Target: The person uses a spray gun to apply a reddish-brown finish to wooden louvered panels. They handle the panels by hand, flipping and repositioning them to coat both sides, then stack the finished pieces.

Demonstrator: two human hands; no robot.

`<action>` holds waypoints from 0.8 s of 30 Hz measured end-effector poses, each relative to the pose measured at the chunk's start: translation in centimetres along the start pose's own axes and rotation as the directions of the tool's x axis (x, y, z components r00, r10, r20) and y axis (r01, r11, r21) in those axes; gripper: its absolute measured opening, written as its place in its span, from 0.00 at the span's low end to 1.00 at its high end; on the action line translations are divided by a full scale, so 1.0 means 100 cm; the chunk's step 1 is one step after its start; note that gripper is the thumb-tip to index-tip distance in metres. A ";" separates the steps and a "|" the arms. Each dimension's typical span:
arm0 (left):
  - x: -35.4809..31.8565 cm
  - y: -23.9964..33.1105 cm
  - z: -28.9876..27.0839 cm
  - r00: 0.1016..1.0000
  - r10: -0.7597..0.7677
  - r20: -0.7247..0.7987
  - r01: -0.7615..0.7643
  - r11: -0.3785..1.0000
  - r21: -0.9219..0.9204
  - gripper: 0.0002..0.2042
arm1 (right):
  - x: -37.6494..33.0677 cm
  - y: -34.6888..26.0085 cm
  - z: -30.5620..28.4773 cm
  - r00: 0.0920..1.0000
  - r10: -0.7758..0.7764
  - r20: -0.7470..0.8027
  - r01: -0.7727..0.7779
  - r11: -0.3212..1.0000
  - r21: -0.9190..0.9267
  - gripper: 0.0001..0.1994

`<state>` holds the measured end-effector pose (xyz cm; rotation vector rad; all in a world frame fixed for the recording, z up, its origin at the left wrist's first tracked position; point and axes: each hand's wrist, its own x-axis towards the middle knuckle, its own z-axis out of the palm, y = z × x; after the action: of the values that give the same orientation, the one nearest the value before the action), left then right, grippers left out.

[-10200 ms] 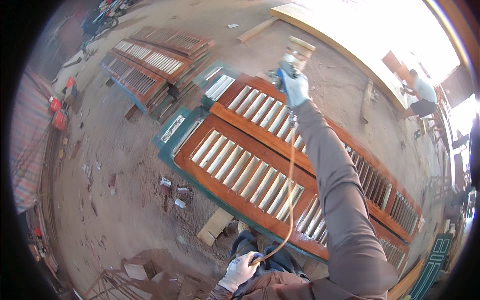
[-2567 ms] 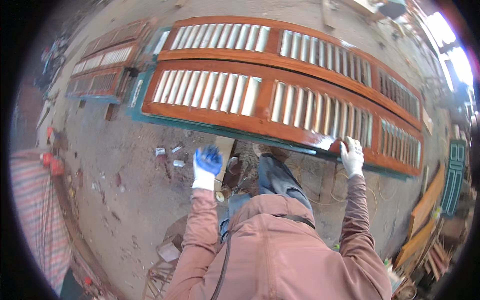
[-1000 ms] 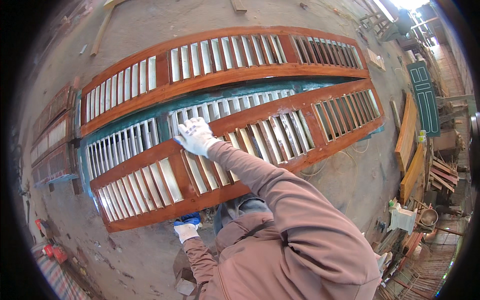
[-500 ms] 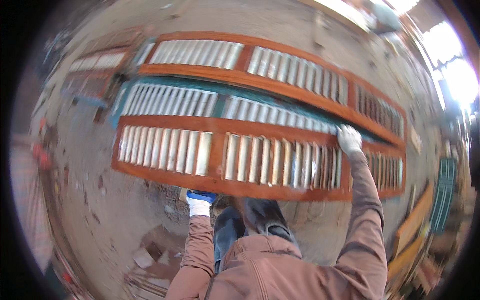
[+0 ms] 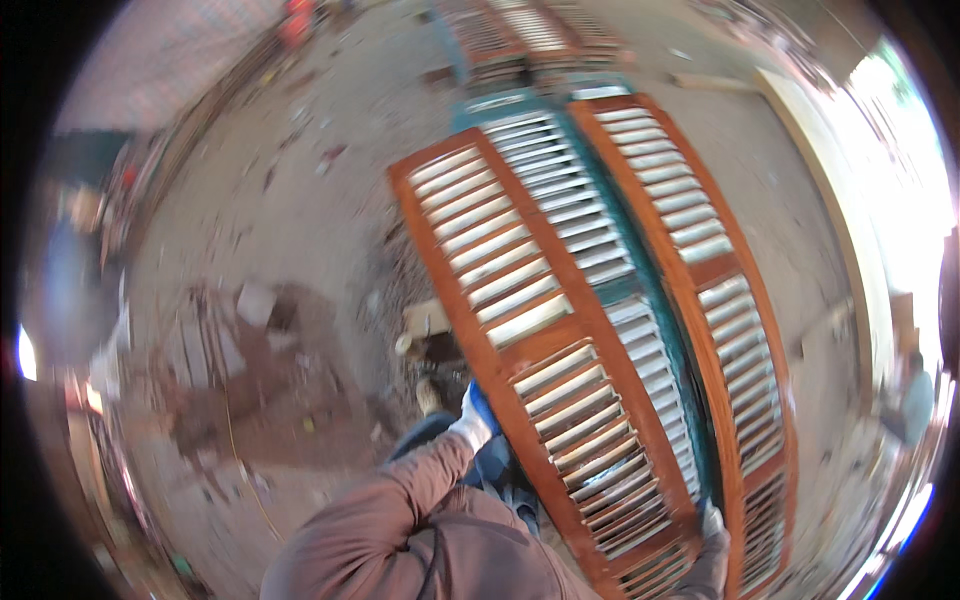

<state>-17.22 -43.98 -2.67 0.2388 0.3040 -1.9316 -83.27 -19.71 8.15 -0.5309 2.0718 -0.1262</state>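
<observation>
A long orange-brown louvered shutter panel [image 5: 512, 352] with pale slats slants across from upper middle to lower right. My left hand [image 5: 475, 418], in a white and blue work glove, is closed on its near long edge. At its far long edge, my right hand [image 5: 712, 525], also gloved, is closed, its fingers partly hidden. Beside and partly under this panel lies a green-framed louvered shutter [image 5: 608, 290] with whitish slats. Another orange-brown louvered shutter [image 5: 715, 270] rests along the far side of the green one.
More louvered panels [image 5: 530, 30] lie beyond the top ends. A pale wooden beam [image 5: 830, 190] runs along the right. Dirt floor with a dark patch of scraps [image 5: 250, 370] spreads at left. A wood block [image 5: 427, 318] sits near my feet. A person [image 5: 912, 400] is at the far right.
My view has turned left, so the shutters now slant lengthwise at the right instead of lying across. Both hands still hold the near shutter's edges.
</observation>
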 end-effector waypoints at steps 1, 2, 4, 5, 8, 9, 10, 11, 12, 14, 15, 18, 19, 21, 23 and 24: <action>0.001 -0.012 0.006 0.965 0.126 -0.231 -0.135 0.990 -0.024 0.24 | -0.002 -0.002 -0.001 0.969 0.093 0.228 -0.176 0.910 0.376 0.34; 0.005 -0.021 0.023 0.961 0.138 -0.239 -0.137 0.990 0.020 0.23 | -0.012 -0.003 0.004 0.980 0.090 0.180 -0.142 0.943 0.302 0.34; 0.012 -0.024 -0.012 0.981 0.136 -0.139 -0.137 0.991 0.003 0.22 | -0.033 -0.020 0.011 0.995 0.041 0.091 -0.045 0.998 0.043 0.34; 0.028 -0.042 0.029 0.811 0.311 -0.496 -0.210 0.945 0.250 0.22 | -0.043 -0.020 0.010 0.998 0.032 0.055 -0.031 0.999 -0.032 0.33; 0.018 -0.046 0.042 0.780 0.351 -0.518 -0.256 0.934 0.248 0.24 | -0.058 -0.046 0.003 0.999 -0.019 0.043 0.027 0.980 -0.195 0.33; 0.018 -0.046 0.052 0.788 0.343 -0.512 -0.222 0.933 0.283 0.24 | -0.059 -0.051 0.000 0.999 -0.031 0.036 0.038 0.975 -0.217 0.33; 0.015 -0.047 0.055 0.785 0.319 -0.531 -0.238 0.947 0.217 0.24 | -0.063 -0.053 -0.002 0.999 -0.040 0.036 0.047 0.969 -0.243 0.33; 0.017 -0.045 0.057 0.786 0.295 -0.543 -0.249 0.956 0.157 0.24 | -0.063 -0.056 -0.002 0.998 -0.051 0.033 0.058 0.964 -0.261 0.32; 0.017 -0.043 0.057 0.788 0.268 -0.554 -0.258 0.961 0.098 0.24 | -0.065 -0.058 -0.004 0.998 -0.062 0.028 0.067 0.958 -0.279 0.32; 0.012 -0.044 0.052 0.781 0.295 -0.550 -0.278 0.954 0.116 0.24 | -0.071 -0.067 -0.007 0.997 -0.075 0.033 0.082 0.943 -0.322 0.32; 0.018 -0.041 0.058 0.792 0.301 -0.530 -0.274 0.953 0.132 0.24 | -0.070 -0.069 -0.004 0.996 -0.088 0.020 0.090 0.939 -0.331 0.32; 0.010 -0.032 0.056 0.867 0.306 -0.394 -0.269 0.952 0.149 0.21 | -0.073 -0.081 0.001 0.993 -0.119 0.000 0.110 0.920 -0.375 0.31; 0.013 -0.026 0.042 0.875 0.309 -0.373 -0.276 0.951 0.138 0.21 | -0.074 -0.088 0.005 0.991 -0.132 -0.006 0.119 0.912 -0.393 0.31; 0.013 -0.016 0.074 0.859 0.309 -0.408 -0.218 0.942 0.255 0.21 | -0.073 -0.095 0.016 0.988 -0.153 -0.035 0.126 0.904 -0.408 0.31; 0.018 0.002 0.087 0.818 0.338 -0.466 -0.249 0.937 0.244 0.22 | -0.077 -0.112 0.022 0.982 -0.182 -0.053 0.141 0.890 -0.433 0.31; 0.020 0.013 0.089 0.823 0.339 -0.457 -0.256 0.938 0.234 0.22 | -0.078 -0.121 0.026 0.979 -0.194 -0.058 0.149 0.882 -0.446 0.31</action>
<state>-16.97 -49.07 4.98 0.8491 0.4155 -1.5577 -73.74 -27.06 16.50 -1.0051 2.1550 0.2264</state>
